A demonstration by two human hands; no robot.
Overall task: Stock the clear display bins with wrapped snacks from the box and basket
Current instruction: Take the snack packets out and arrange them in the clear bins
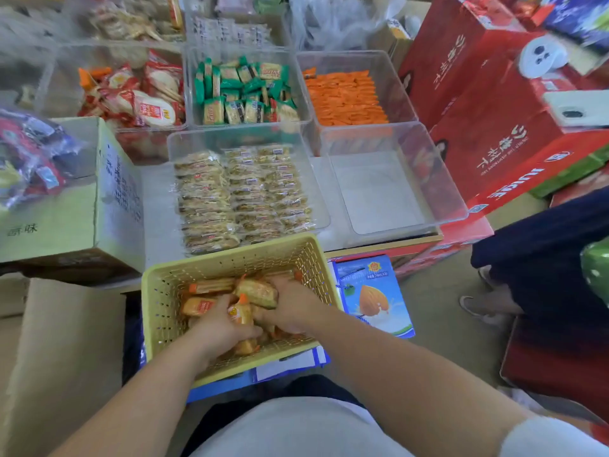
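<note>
A yellow perforated basket [164, 291] sits close in front of me with orange-wrapped snacks [201, 306] in its bottom. Both of my hands are down inside it. My left hand [224, 328] is closed around some of the wrapped snacks. My right hand [293, 305] grips more of them beside it. Beyond the basket a clear bin [184, 143] holds rows of pale wrapped crackers. To its right stands a clear bin [441, 179] with nothing in it. Behind that one, another bin [389, 80] holds orange packets.
A cardboard box [75, 206] stands at the left with a snack bag on top. Red gift boxes [494, 136] are stacked at the right, a blue carton [375, 295] beside the basket. More filled bins [244, 90] line the back. Another person's legs [540, 258] are at right.
</note>
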